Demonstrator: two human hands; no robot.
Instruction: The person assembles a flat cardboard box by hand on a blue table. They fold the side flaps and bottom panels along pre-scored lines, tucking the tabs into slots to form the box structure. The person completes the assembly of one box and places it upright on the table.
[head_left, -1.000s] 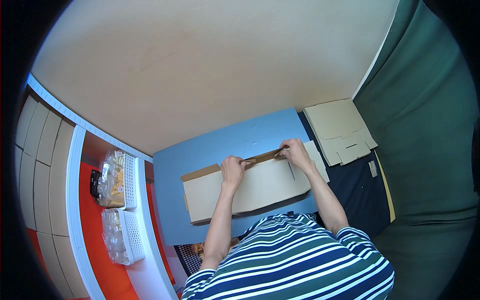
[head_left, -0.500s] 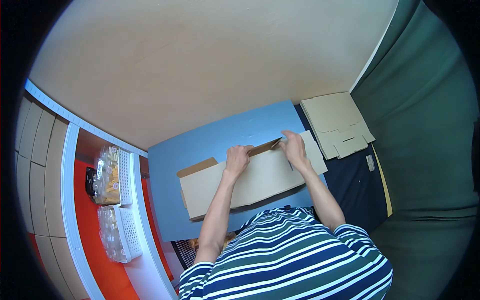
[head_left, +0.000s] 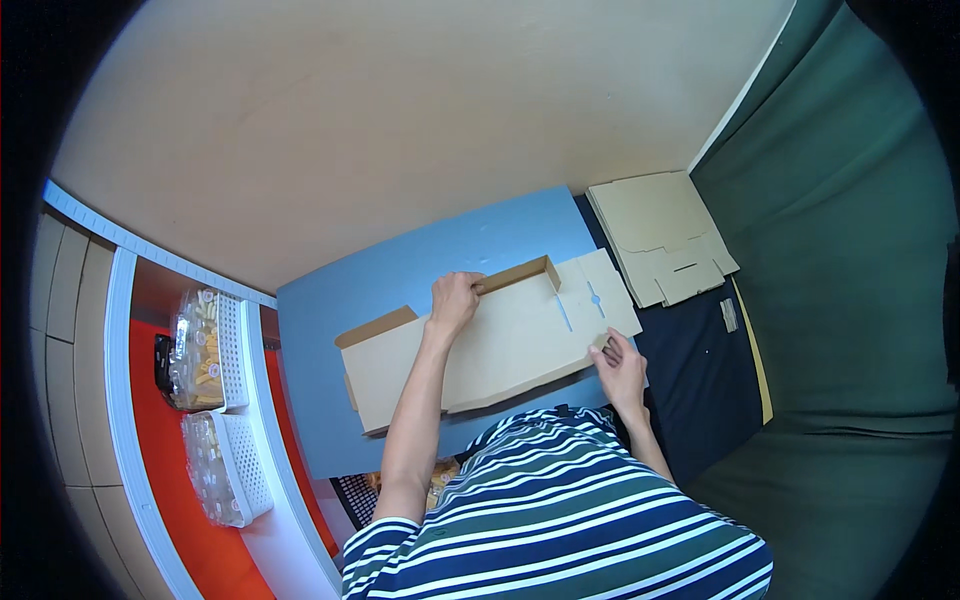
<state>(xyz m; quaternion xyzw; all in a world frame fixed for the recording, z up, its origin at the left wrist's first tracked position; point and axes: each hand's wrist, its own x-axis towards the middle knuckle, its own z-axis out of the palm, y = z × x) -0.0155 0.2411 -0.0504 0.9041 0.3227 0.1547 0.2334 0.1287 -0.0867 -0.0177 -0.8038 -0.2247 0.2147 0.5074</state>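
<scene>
A partly folded brown cardboard box point(head_left: 500, 345) lies across the blue board point(head_left: 350, 280). Its far side flap point(head_left: 520, 272) stands raised, with the short end tab bent inward. My left hand point(head_left: 456, 300) is closed on that far flap near its middle. At the near right corner, the thumb and fingers of my right hand point(head_left: 622, 375) pinch the box's near edge flap. Beside that corner, the right end panel lies flat, with slots through which the blue shows.
Flat cardboard blanks point(head_left: 665, 235) are stacked at the far right on a dark cloth point(head_left: 690, 370). On the left, white baskets point(head_left: 232, 350) with clear packs stand on a shelf. A dark basket point(head_left: 355, 500) is partly under the board. A green curtain point(head_left: 840, 300) hangs at the right.
My right hand has moved from the far flap's right end to the near right corner. My left hand stays on the far flap. The view has shifted slightly.
</scene>
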